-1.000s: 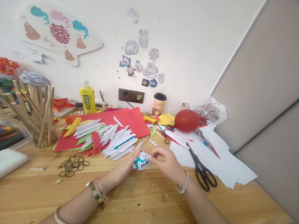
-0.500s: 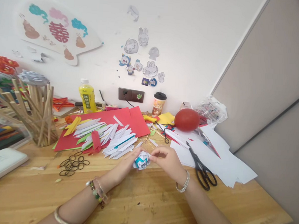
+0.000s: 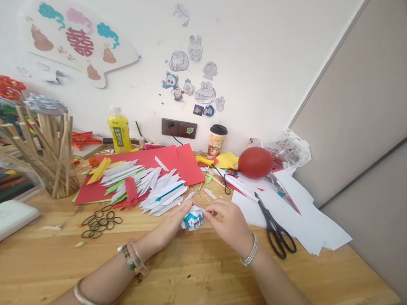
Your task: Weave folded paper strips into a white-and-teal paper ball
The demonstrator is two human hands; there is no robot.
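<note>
Hands pinch unlabelled white-and-blue paper ball.

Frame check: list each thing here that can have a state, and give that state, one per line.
Paper flower: partly assembled, held between both hands just above the table.
Left hand: gripping the flower's left side.
Right hand: pinching the flower's right side.
Scissors: closed, lying flat on white paper.
Yellow bottle: upright, capped.
Lidded cup: upright, lid on.
Red balloon: inflated.
Rubber bands: loose, scattered.
</note>
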